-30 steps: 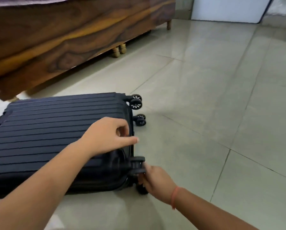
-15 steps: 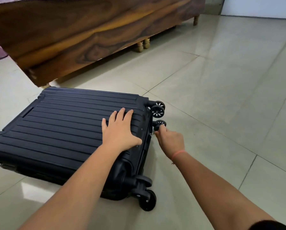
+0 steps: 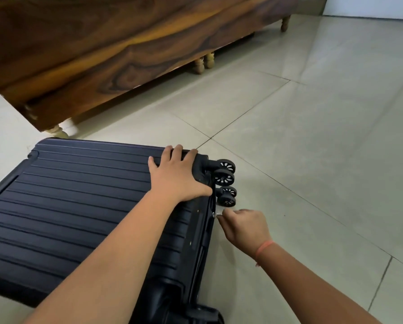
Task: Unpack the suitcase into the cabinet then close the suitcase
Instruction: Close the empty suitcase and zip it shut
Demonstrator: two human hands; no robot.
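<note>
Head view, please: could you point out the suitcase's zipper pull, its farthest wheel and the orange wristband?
zipper pull (image 3: 214,215): head view, on the small silver tab.
farthest wheel (image 3: 227,166): head view, on its spoked hub.
orange wristband (image 3: 265,248): head view, on the strand crossing the wrist.

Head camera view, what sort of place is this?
Probably a bedroom at home: a low wooden bed frame on turned legs, a glossy tiled floor, and a dark suitcase lying flat, its zipper pull pinched by the right hand.
</note>
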